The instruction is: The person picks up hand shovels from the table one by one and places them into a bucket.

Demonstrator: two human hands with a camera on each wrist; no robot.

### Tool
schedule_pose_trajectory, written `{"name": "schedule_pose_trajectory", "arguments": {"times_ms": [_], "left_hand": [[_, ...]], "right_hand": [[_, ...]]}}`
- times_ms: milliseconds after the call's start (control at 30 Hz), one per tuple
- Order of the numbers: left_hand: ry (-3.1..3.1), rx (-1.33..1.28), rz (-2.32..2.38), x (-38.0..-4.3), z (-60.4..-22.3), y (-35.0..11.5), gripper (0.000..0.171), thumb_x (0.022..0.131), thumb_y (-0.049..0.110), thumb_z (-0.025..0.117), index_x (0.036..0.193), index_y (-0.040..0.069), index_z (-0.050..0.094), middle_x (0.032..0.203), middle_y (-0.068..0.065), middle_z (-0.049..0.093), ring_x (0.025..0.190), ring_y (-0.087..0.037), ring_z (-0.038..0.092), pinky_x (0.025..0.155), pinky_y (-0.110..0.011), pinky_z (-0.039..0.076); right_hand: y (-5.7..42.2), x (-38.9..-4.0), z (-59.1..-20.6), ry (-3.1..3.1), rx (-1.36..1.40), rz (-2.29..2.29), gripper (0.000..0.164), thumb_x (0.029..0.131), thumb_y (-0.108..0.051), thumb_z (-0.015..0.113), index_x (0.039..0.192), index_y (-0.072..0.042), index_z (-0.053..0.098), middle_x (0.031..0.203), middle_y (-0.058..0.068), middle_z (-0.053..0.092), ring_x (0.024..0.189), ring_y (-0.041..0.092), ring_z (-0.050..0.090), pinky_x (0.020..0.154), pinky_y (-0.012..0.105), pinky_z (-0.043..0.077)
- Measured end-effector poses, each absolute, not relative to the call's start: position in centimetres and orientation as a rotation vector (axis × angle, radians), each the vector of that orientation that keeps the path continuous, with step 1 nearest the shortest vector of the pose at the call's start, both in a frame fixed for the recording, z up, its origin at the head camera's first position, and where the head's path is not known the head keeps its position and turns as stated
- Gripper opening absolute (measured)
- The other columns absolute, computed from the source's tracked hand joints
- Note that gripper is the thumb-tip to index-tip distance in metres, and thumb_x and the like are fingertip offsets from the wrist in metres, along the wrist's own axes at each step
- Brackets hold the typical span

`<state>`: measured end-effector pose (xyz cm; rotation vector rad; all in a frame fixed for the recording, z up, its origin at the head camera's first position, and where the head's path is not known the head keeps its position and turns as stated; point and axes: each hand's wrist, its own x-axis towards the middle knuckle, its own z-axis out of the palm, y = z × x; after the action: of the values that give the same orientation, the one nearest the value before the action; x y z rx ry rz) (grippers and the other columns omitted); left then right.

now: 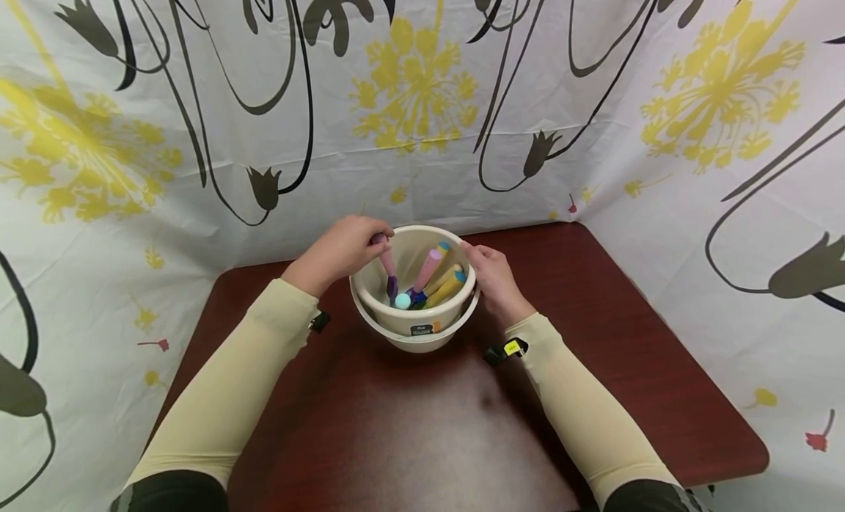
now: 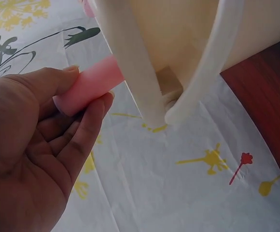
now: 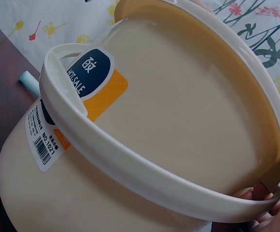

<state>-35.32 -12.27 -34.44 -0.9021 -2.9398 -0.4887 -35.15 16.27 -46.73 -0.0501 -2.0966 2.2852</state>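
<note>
A cream bucket (image 1: 396,317) with a white carrying handle (image 3: 125,176) folded down round its front stands on the table. My left hand (image 1: 346,251) pinches the top of a pink stick (image 1: 387,261), whose dark purple lower end is inside the bucket. In the left wrist view, thumb and fingers close on its thick pink end (image 2: 89,87). At the right rim my right hand (image 1: 495,277) grips the bucket, fingers by the handle's joint. Inside lie another pink stick (image 1: 428,270), several yellow sticks (image 1: 445,290) with blue ends and a pale teal round end (image 1: 403,301).
The bucket stands on a dark red-brown table (image 1: 422,424). A patterned white cloth (image 1: 409,182) hangs behind and at both sides. A label (image 3: 89,79) marks the bucket's wall. A teal rod (image 3: 30,83) shows beyond the bucket in the right wrist view.
</note>
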Motion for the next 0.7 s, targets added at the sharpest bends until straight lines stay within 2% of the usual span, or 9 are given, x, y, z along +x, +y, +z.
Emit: {"name": "schedule_pose_trajectory", "arguments": {"times_ms": [333,700], "left_hand": [[-3.004,-0.938,-0.44,-36.4,-34.2,-11.4,0.032,0.113,0.023,0.068,0.138,0.004,0.074,0.131,-0.013,0.076,0.123,-0.034,0.069,0.107,-0.05,0.053],[-3.043,-0.887,-0.568,-37.7,-33.9,-10.4,0.03,0.107,0.02,0.077,0.129,0.002,0.068,0.116,-0.011,0.074,0.113,-0.028,0.069,0.101,-0.046,0.054]], "right_hand": [[16.3,-35.1,-46.8,-2.105,-0.07,2.295,0.043,0.108,-0.044,0.072,0.089,-0.006,0.067,0.078,0.002,0.067,0.063,0.012,0.065,0.054,0.024,0.054],[16.4,-35.3,-46.9,-2.111,-0.067,2.297,0.046,0.108,-0.045,0.073,0.095,-0.001,0.069,0.081,0.003,0.068,0.064,0.011,0.065,0.055,0.024,0.054]]}}
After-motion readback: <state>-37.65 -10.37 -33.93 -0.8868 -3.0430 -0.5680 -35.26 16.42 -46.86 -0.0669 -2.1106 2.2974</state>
